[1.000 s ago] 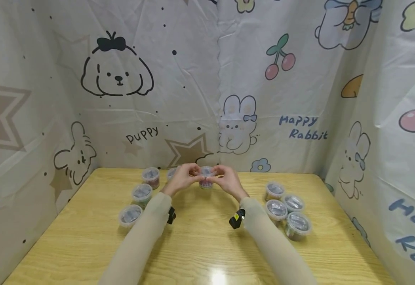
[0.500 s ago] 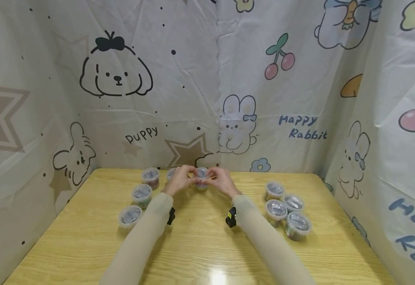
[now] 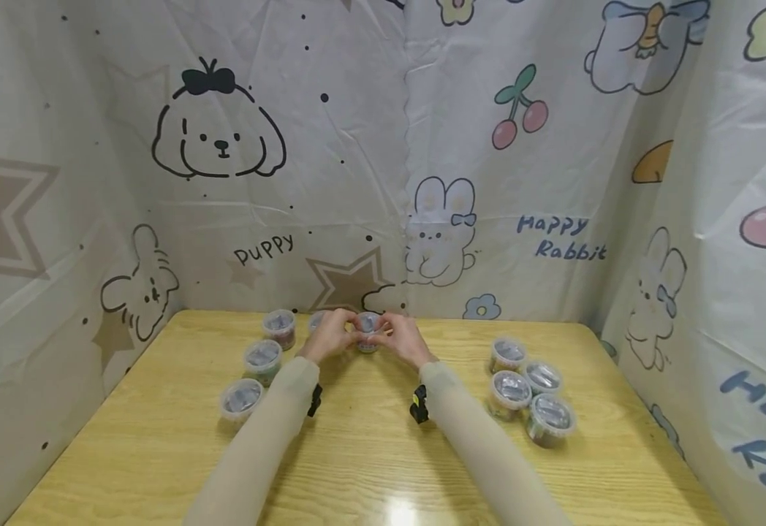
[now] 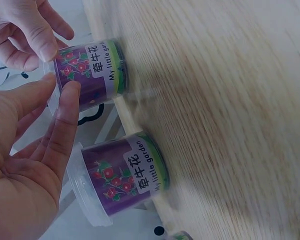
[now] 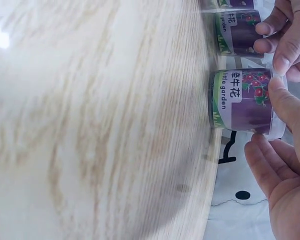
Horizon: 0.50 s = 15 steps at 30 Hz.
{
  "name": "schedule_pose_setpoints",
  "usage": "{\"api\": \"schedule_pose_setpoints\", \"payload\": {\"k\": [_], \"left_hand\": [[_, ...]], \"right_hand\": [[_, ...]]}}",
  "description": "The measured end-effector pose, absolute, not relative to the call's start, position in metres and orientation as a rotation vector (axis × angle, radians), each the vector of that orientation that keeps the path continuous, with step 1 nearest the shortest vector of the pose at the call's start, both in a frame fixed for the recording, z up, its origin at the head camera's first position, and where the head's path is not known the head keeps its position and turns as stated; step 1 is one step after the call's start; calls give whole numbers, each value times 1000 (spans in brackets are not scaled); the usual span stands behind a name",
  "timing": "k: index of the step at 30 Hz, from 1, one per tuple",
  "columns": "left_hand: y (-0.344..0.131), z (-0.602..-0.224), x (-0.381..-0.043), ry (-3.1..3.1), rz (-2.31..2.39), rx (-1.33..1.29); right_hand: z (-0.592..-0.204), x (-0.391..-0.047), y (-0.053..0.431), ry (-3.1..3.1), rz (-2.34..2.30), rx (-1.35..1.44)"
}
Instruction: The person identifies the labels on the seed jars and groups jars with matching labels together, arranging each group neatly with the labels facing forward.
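A small lidded plastic tub [image 3: 368, 322] with a purple flower label stands upright at the back of the table, between both hands. My left hand [image 3: 332, 334] holds it by the lid rim from the left, thumb and fingers spread around the edge. From the other side my right hand [image 3: 404, 338] pinches the same rim. In the left wrist view the label of the held tub [image 4: 85, 70] reads "My little garden". A matching tub [image 4: 125, 172] stands just left of it, partly behind my left hand in the head view.
On the left side of the wooden table [image 3: 370, 453] more lidded tubs stand in a line, with one tub [image 3: 263, 361] midway. At the right, several tubs cluster together, including a front one [image 3: 550, 420]. A printed curtain [image 3: 357, 146] closes off the back and sides.
The held tub has shifted left, closer to the neighbouring tub, with my right hand and forearm following it. My left hand has barely moved. The other tubs stay put.
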<state>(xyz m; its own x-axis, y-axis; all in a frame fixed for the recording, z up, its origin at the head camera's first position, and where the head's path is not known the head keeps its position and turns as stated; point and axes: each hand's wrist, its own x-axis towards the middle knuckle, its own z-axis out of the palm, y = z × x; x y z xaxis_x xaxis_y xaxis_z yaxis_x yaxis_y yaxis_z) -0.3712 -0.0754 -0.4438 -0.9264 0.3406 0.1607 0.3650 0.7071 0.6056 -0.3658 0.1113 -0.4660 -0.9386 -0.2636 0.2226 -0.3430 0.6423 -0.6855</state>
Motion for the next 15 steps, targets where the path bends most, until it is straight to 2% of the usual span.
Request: {"api": "schedule_pose_setpoints", "payload": {"k": [15], "left_hand": [[-75,-443,-368,-2869,-991,-552]], "right_hand": [[-468,-363,111,-2720,1173,544]]}}
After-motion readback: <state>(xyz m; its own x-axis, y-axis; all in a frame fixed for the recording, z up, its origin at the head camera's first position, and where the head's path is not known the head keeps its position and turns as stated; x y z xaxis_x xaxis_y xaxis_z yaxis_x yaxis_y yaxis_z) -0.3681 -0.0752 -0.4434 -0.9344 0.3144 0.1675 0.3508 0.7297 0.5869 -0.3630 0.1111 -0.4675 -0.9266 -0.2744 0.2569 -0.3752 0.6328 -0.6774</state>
